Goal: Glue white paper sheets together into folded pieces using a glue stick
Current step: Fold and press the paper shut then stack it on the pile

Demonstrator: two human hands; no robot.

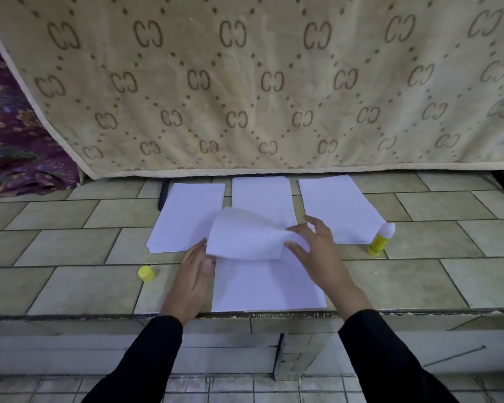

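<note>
Right hand (317, 254) fingers pinch the curled blank sheet (245, 239), left hand (192, 274) fingers straight against it; cloth (245, 82) shows paired-C monograms.

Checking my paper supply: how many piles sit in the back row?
3: left pile, middle pile, right pile beside the glue stick. The lifted sheet covers part of the middle one.

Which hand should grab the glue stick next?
Probably the right hand: the glue stick stands on its side of the curled sheet, though it must release that sheet first. The left hand is on the opposite side, nearer the yellow cap.
</note>
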